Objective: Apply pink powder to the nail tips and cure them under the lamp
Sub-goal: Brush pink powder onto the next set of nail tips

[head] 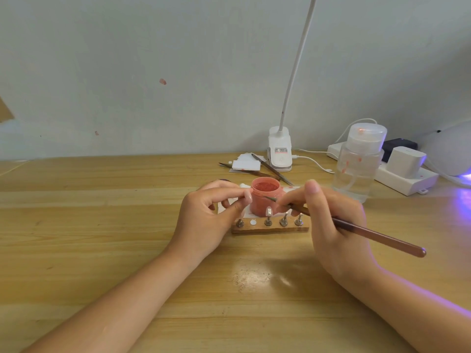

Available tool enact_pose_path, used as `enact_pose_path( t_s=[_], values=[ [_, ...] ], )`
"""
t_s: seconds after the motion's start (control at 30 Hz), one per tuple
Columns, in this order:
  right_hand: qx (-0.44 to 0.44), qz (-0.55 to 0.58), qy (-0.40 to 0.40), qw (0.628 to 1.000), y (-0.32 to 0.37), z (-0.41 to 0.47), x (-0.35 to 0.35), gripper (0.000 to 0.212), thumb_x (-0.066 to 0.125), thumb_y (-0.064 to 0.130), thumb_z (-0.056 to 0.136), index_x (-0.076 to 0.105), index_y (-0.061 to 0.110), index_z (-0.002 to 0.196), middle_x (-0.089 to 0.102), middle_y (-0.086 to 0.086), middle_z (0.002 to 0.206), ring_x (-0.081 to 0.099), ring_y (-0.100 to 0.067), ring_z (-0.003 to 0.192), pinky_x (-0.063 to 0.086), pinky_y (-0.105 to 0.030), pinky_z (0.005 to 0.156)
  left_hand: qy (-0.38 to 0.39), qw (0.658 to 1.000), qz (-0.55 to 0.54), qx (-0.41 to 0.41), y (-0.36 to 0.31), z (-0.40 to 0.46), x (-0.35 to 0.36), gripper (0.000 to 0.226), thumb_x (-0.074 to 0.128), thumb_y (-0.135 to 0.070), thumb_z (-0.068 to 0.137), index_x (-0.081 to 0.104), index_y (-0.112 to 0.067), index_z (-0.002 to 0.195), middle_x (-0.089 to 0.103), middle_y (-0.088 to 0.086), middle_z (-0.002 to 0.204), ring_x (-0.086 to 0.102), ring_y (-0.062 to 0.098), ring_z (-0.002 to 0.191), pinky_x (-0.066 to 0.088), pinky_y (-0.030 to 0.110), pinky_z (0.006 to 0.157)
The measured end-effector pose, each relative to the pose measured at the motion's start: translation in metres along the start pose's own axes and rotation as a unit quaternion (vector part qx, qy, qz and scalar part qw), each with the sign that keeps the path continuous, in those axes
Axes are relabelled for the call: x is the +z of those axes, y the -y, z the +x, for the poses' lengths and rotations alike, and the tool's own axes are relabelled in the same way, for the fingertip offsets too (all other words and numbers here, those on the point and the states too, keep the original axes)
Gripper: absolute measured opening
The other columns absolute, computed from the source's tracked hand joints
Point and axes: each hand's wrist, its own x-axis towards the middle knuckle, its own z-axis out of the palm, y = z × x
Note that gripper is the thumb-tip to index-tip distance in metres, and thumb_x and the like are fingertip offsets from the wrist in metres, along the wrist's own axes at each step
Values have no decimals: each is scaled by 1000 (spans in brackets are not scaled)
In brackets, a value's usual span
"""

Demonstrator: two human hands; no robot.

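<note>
Right now my left hand has its fingers curled in, with the thumb and forefinger pinching a pale nail tip just beside the rim of the open jar of pink powder. My other fingers on that side are folded loosely toward the palm and hold nothing else.

My right hand is closed around a long brown brush, gripped like a pen between thumb and fingers. Its handle runs out past my wrist to the right, and its fine tip points left across the front of the jar, close to the nail tip I'm pinching; whether they touch I cannot tell.

Just in front of the jar sits a wooden stand with small metal holders in a row. One of them carries a nail tip upright; one slot shows only a white disc.

Farther back on the wooden table are a clear pump bottle, a white clip lamp, and violet light at the right edge.
</note>
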Motion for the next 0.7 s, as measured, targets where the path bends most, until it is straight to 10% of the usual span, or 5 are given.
enact_pose_path(
  t_s=[0.53, 0.7],
  values=[
    [36, 14, -22, 999, -7, 3, -2, 36, 35, 33, 91, 66, 27, 71, 66, 20, 67, 60, 0, 65, 43, -12, 62, 75, 996, 19, -35, 0, 1, 3, 20, 69, -1, 74, 68, -19, 66, 66, -9, 80, 56, -4, 86, 36, 3, 78],
    [54, 5, -19, 998, -8, 3, -1, 41, 36, 37, 90, 69, 22, 72, 67, -4, 67, 61, -15, 64, 49, -35, 61, 86, 994, 4, -67, 0, 0, 5, 18, 70, -7, 76, 66, -23, 71, 66, -9, 71, 56, -3, 69, 42, 6, 64]
  ],
)
